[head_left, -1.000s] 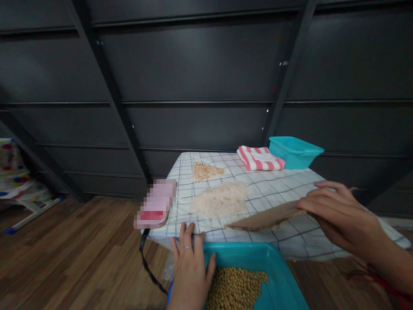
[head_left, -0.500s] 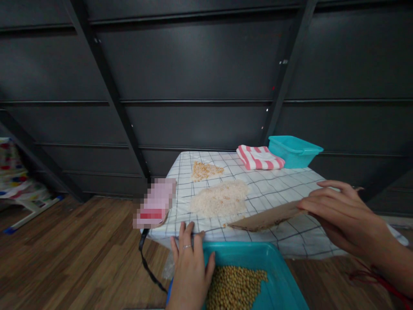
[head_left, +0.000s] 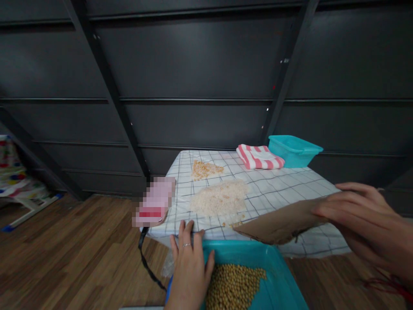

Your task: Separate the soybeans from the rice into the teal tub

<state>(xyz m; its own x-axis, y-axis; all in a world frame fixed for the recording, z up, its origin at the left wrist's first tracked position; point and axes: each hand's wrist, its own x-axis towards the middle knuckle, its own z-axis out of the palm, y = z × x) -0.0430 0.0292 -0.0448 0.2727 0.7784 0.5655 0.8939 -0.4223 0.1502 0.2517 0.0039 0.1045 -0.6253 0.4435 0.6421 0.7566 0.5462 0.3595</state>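
Note:
My right hand (head_left: 364,219) grips a piece of brown cardboard (head_left: 287,219) by its right end. The cardboard slants over the near edge of the cloth, its left tip beside a few loose yellow grains (head_left: 236,224). A broad heap of pale rice (head_left: 221,199) lies just beyond. My left hand (head_left: 189,262), with a ring on one finger, holds the left rim of a teal plastic basin (head_left: 284,275), thumb inside and fingers over the outside. Round tan soybeans (head_left: 235,286) cover part of the basin's bottom. The basin's near end is cut off by the frame.
A smaller patch of yellow grains (head_left: 206,169) lies farther back on the checked tablecloth (head_left: 274,189). At the back right are a folded pink-and-white striped towel (head_left: 260,157) and a second teal basin (head_left: 292,150). A blurred-out pink object (head_left: 156,200) sits at the left edge.
My right hand has moved right and slightly nearer with the cardboard, uncovering more loose grains near its left tip. My left hand stays on the basin's rim.

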